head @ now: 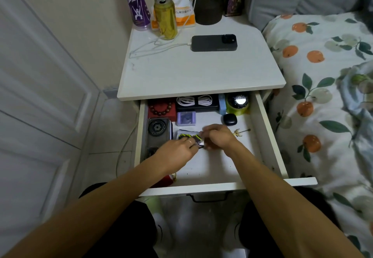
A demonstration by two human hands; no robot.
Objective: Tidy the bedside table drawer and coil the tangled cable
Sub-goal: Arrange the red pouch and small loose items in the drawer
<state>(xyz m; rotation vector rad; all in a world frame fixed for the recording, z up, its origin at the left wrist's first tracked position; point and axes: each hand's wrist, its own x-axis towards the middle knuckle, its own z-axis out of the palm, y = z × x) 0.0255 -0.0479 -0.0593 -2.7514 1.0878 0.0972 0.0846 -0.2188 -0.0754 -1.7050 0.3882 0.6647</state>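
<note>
The white bedside drawer (264, 120) stands pulled out. Both hands are inside it, over its middle. My left hand (177, 149) and my right hand (217, 136) meet at a small black, green and white packet (187, 136), each pinching an end of it; blur hides the exact grip. A coiled white cable (194, 100) lies on a black box at the drawer's back. A second white cable (153, 45) sprawls loosely on the tabletop, plugged into a dark phone (214, 43).
In the drawer: a bead bracelet on a red box (161, 109), a clear case (158, 134), a purple card box (186, 118), a black earbud case (229, 119), a green round object (237, 104), a gold trinket (241, 132). Bottle, can and tissues stand on top. Bed on the right.
</note>
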